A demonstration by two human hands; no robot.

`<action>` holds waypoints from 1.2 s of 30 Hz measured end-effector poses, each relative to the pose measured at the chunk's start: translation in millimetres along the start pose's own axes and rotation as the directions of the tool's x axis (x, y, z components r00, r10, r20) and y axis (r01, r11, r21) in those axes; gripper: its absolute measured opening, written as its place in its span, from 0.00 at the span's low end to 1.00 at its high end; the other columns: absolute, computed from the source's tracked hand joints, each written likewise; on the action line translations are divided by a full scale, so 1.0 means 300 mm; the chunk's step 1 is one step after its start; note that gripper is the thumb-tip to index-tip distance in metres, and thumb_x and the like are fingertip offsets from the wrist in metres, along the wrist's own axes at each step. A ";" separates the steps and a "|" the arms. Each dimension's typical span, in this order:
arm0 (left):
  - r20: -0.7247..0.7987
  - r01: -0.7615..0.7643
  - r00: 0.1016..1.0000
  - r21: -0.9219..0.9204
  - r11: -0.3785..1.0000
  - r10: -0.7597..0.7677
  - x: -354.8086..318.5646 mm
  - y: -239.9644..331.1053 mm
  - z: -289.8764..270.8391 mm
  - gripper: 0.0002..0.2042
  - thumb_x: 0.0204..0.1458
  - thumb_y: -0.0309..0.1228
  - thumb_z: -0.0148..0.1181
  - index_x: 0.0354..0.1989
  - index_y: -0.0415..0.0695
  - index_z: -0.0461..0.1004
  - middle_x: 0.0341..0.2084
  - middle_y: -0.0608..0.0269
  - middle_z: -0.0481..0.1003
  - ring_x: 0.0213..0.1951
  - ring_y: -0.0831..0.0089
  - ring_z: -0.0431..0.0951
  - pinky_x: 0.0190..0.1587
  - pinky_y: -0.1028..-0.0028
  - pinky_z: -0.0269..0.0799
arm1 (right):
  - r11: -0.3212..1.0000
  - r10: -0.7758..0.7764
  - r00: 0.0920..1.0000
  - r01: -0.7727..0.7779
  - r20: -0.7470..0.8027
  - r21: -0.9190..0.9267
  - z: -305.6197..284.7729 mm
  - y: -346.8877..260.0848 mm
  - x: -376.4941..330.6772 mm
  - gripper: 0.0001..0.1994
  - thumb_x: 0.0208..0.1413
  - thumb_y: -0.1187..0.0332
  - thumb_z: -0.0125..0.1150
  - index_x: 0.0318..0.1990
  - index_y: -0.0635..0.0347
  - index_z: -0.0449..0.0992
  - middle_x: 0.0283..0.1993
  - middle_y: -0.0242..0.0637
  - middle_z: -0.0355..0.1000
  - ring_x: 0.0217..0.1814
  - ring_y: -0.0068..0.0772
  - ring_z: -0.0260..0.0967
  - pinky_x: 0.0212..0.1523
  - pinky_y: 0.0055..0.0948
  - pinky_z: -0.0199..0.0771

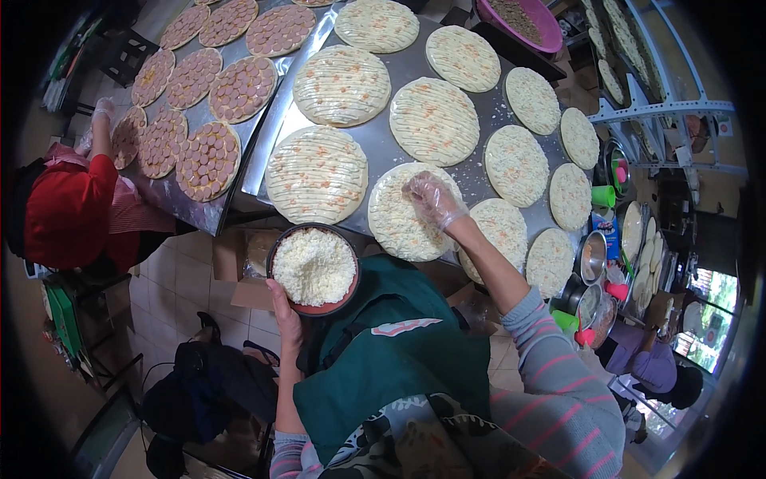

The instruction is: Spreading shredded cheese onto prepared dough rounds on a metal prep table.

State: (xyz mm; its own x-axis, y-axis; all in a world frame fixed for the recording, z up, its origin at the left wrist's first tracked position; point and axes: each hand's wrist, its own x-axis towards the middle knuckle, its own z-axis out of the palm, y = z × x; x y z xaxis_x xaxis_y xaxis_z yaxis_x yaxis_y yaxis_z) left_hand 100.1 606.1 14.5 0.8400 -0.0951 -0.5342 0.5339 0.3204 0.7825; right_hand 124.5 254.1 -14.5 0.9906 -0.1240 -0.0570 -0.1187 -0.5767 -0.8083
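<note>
My left hand (285, 310) is bare and grips the rim of a round bowl (357, 283), dark outside and reddish inside. White grated cheese (315, 267) fills the bowl, with a hollow in its middle. In a clear plastic glove, my right hand (435, 201) is over a pizza (399, 227) at the table's near edge. Its fingers are drawn together, and what they hold, if anything, is hidden. White shreds cover that pizza. Left of it lies a pizza (317, 174) with creamy stripes and orange bits. To its right, another pizza (496, 231) carries white shreds.
Several more pizzas fill the metal table (383, 65). Sausage-slice pizzas (209, 160) cover a second table at left, where a person in red (68, 211) works. A pink basin (531, 20) stands at the far side. Steel bowls (593, 255) and a metal rack (662, 112) are at right.
</note>
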 end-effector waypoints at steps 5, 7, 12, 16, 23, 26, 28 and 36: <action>-0.014 0.017 1.000 -0.050 0.999 -0.018 0.021 0.005 0.069 0.29 0.60 0.52 0.34 0.59 0.40 0.57 0.53 0.56 0.66 0.52 0.67 0.69 0.56 0.68 0.63 | 0.904 0.424 0.892 -0.427 0.157 -0.017 -0.090 -0.181 0.016 0.07 0.52 0.72 0.54 0.37 0.59 0.77 0.32 0.38 0.74 0.34 0.26 0.71 0.37 0.27 0.71; 0.034 0.000 0.999 0.009 1.000 0.000 0.029 -0.002 0.084 0.29 0.60 0.52 0.34 0.59 0.39 0.57 0.54 0.56 0.65 0.53 0.67 0.68 0.57 0.68 0.62 | 0.850 0.306 0.880 -0.424 0.362 0.312 -0.113 -0.316 -0.021 0.08 0.53 0.71 0.53 0.39 0.58 0.77 0.36 0.39 0.75 0.36 0.26 0.71 0.41 0.25 0.71; 0.144 -0.055 0.989 0.115 0.992 0.038 0.085 -0.084 0.146 0.29 0.60 0.52 0.35 0.58 0.39 0.57 0.54 0.57 0.65 0.54 0.68 0.67 0.57 0.68 0.60 | 0.992 -0.036 0.930 0.077 0.366 -0.098 0.083 -0.479 -0.151 0.11 0.51 0.70 0.56 0.42 0.62 0.71 0.44 0.42 0.71 0.46 0.45 0.69 0.47 0.39 0.70; 0.188 -0.100 0.980 0.213 0.972 0.059 0.111 -0.102 0.226 0.29 0.60 0.52 0.35 0.58 0.39 0.58 0.53 0.57 0.65 0.53 0.69 0.67 0.57 0.68 0.60 | 0.971 -0.056 0.952 0.123 0.302 -0.207 0.192 -0.393 -0.180 0.15 0.47 0.70 0.59 0.43 0.62 0.69 0.44 0.42 0.70 0.46 0.44 0.69 0.46 0.39 0.70; 0.233 0.097 0.968 0.009 0.995 -0.096 0.113 -0.102 0.325 0.27 0.62 0.48 0.33 0.58 0.36 0.56 0.55 0.55 0.63 0.55 0.69 0.65 0.58 0.70 0.58 | 0.926 -0.021 0.895 -0.150 0.445 0.346 -0.072 -0.322 -0.091 0.08 0.49 0.72 0.59 0.38 0.62 0.74 0.35 0.34 0.73 0.37 0.25 0.71 0.38 0.27 0.72; 0.223 0.071 0.973 -0.013 0.997 -0.066 0.135 -0.102 0.318 0.27 0.62 0.49 0.34 0.58 0.37 0.55 0.55 0.56 0.63 0.55 0.70 0.66 0.58 0.70 0.60 | 0.650 0.161 0.861 -0.461 0.483 0.604 -0.200 -0.233 -0.061 0.09 0.51 0.69 0.61 0.40 0.62 0.74 0.35 0.31 0.73 0.37 0.18 0.69 0.36 0.22 0.72; 0.193 0.060 0.980 -0.020 0.998 -0.055 0.128 -0.081 0.313 0.27 0.62 0.49 0.34 0.58 0.37 0.55 0.55 0.56 0.63 0.55 0.69 0.66 0.57 0.70 0.61 | 0.835 0.358 0.868 -0.463 0.346 0.297 -0.241 -0.124 -0.033 0.09 0.49 0.69 0.62 0.38 0.61 0.76 0.33 0.33 0.74 0.35 0.22 0.71 0.35 0.25 0.73; 0.115 0.068 0.992 -0.114 0.991 -0.055 0.080 -0.028 0.265 0.29 0.61 0.51 0.34 0.60 0.39 0.54 0.56 0.57 0.63 0.55 0.68 0.66 0.58 0.68 0.60 | 0.955 0.229 0.973 -0.225 -0.001 -0.193 -0.136 0.106 0.054 0.08 0.48 0.68 0.54 0.34 0.55 0.78 0.33 0.46 0.74 0.37 0.45 0.73 0.40 0.36 0.71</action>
State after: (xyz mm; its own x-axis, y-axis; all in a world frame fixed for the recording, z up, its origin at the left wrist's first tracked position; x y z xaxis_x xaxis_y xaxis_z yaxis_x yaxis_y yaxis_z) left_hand 123.5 526.3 20.4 0.8149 -0.2203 -0.5361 0.5754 0.4185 0.7026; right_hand 134.0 200.9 -17.3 0.9371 -0.2534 -0.2399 -0.3489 -0.6788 -0.6461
